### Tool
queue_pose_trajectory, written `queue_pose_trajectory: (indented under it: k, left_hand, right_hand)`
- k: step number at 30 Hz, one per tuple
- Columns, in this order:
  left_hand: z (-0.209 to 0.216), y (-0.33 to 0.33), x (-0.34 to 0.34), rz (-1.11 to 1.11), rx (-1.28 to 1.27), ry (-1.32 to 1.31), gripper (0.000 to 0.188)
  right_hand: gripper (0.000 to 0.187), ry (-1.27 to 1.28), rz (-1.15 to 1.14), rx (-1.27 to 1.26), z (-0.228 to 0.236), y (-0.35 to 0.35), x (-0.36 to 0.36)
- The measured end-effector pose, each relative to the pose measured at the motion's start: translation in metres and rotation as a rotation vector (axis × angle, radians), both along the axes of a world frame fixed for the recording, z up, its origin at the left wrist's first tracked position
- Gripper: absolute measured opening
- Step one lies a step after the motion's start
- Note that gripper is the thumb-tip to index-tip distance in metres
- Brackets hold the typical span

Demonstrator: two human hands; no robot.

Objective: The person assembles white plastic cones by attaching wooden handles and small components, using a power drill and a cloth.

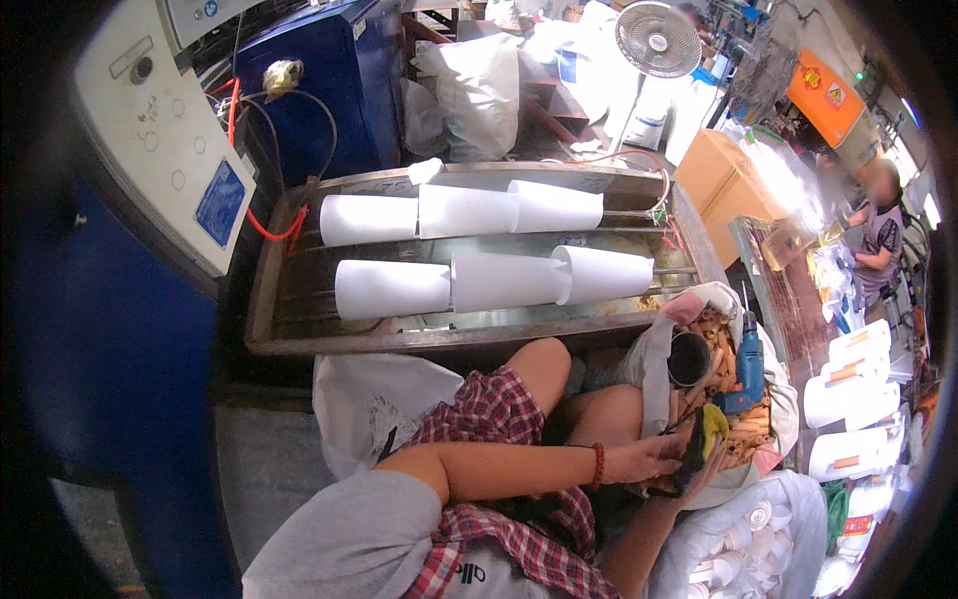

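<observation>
My left hand, with a red beaded bracelet at its wrist, closes on a black-and-yellow item of soft, bent shape; its kind I cannot make out. My right hand grips the same item from the other side. Both hands are over the near edge of a white sack full of orange-brown tubes. On those tubes rests a blue power drill, its bit pointing away from me. A dark round cup sits in the sack beside them.
White tapered cylinders lie in two rows on rods across a framed trough. A bag of white round parts stands at lower right. More white cylinders, a cardboard box, a fan and a co-worker are beyond.
</observation>
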State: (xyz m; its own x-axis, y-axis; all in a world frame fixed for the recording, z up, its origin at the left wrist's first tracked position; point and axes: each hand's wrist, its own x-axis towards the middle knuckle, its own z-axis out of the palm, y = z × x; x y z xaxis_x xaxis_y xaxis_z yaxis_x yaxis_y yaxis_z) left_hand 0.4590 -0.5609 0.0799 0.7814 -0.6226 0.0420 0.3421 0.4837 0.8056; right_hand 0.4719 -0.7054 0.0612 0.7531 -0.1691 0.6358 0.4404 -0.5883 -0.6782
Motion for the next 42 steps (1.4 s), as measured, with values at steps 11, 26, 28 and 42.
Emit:
queue_pose_trajectory:
  k: [11, 26, 28, 42]
  left_hand:
    - [-0.026, -0.009, 0.018, 0.039, 0.091, -0.098, 0.024]
    - [-0.050, 0.093, 0.197, 0.980, 0.847, -0.402, 0.024]
    - [-0.069, 0.105, 0.253, 1.005, 1.236, -0.722, 0.034]
    - [-0.209, 0.059, 0.426, -0.647, 2.337, -1.022, 0.035]
  right_hand:
    - [0.052, 0.290, 0.707, 1.187, -0.041, 0.016, -0.013]
    - [0.047, 0.152, -0.271, 1.171, -0.025, -0.067, 0.055]
    - [0.051, 0.211, -0.276, 1.084, -0.054, -0.070, 0.045]
    - [0.022, 0.333, -0.193, 1.017, -0.058, -0.061, 0.059]
